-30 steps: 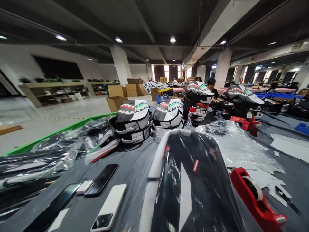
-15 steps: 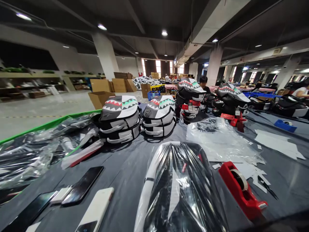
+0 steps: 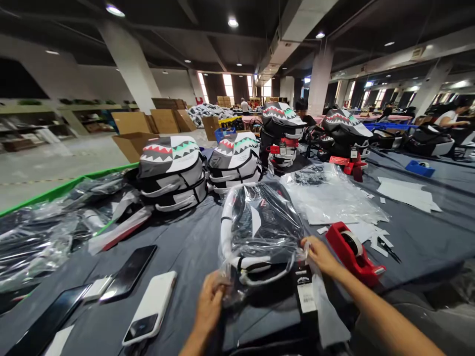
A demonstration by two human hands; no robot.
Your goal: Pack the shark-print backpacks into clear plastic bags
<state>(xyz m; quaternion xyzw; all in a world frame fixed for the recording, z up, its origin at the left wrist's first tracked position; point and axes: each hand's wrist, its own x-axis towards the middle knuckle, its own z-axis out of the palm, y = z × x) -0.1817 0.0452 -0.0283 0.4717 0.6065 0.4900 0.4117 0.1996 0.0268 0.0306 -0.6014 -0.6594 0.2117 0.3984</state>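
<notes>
In front of me lies a black and white backpack (image 3: 256,222), mostly covered by a clear plastic bag (image 3: 276,242). The fingers of my left hand (image 3: 211,299) are closed on the bag's near left edge. On the right, my right hand (image 3: 321,254) pinches the other side of the bag's opening, beside the backpack's handle end. A black tag with a white barcode label (image 3: 306,296) hangs out between the hands. White translucent material (image 3: 328,316) trails down below my right hand. The red tape dispenser (image 3: 352,252) stands just right of that hand.
Phones (image 3: 129,272) and a white power bank (image 3: 152,304) lie at left. Several shark-mouth backpacks (image 3: 172,170) stand along the back. Flat plastic bags (image 3: 334,193), paper scraps and thin black-tipped snips (image 3: 389,249) are at right. Bagged goods (image 3: 44,242) fill the green-edged left side.
Both hands have come into view, gripping the bag's near edges. The bagged backpack now appears farther forward, with its near end and tag showing. The view has tilted down and shifted.
</notes>
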